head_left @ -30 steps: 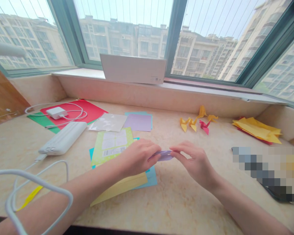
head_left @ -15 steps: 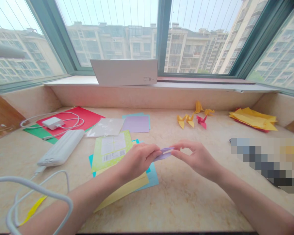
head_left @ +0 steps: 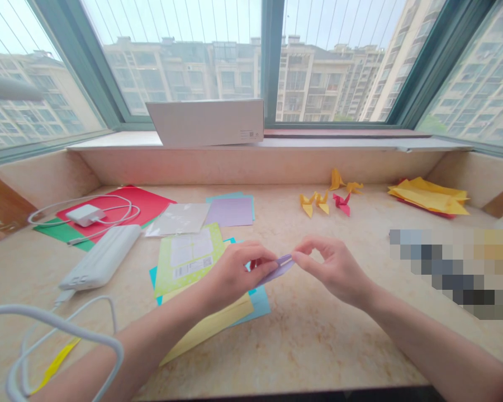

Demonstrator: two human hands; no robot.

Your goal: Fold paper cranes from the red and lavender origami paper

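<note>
A small folded piece of purple paper (head_left: 280, 270) is held up between my two hands, above the counter. My left hand (head_left: 245, 267) pinches its left end between thumb and fingers. At its upper right tip, the thumb and index finger of my right hand (head_left: 329, 262) grip the paper. Under my left hand and forearm lie pale yellow paper (head_left: 218, 322), light blue paper (head_left: 262, 304) and a lime-green printed packet (head_left: 163, 276). My fingers hide part of the folds.
Yellow folded cranes (head_left: 306, 205) and a red one (head_left: 342, 204) stand at the back, left of a yellow paper stack (head_left: 430, 195). Purple sheets (head_left: 230, 211), a white power bank (head_left: 103, 257) and a looping cable (head_left: 67, 321) are on the left. A blurred patch covers the right side.
The purple paper has tilted, and its open gap looks narrower. My left fingers have shifted along it, while my right hand still pinches the tip. The whole view has moved slightly.
</note>
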